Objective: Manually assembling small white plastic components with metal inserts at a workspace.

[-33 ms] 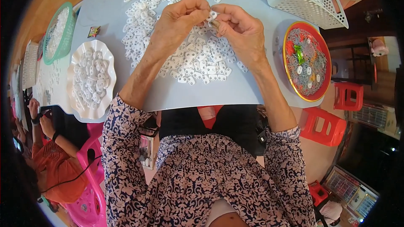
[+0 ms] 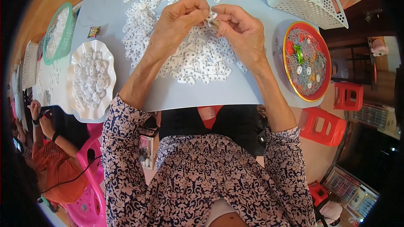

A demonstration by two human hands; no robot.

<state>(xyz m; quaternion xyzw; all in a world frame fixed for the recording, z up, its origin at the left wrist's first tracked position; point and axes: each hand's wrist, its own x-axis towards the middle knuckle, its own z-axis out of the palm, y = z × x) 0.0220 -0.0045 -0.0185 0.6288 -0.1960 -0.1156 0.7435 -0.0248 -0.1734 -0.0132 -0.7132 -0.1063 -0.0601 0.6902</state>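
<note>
My left hand [image 2: 179,24] and my right hand [image 2: 245,35] meet over the far middle of the table, their fingertips pinched together around a small white two-holed plastic piece [image 2: 213,15]. A brownish covering or object shows at my right thumb tip; I cannot make out which. Beneath and around both hands spreads a loose heap of similar white plastic pieces [image 2: 202,63]. To the right stands a round red tray [image 2: 288,75] with a gold rim, holding many small grey metal-looking parts [image 2: 313,52] and a few white pieces. On the left, a scalloped white dish [image 2: 112,69] is filled with white pieces.
Clear packaging with more white pieces lies at the table's [image 2: 155,94] far edge. A white perforated basket [image 2: 294,6] stands far right, a green basket [image 2: 69,25] far left. A small wrapped packet [image 2: 94,31] lies nearby. Red stools [image 2: 323,126] stand right; another person [image 2: 59,164] sits left.
</note>
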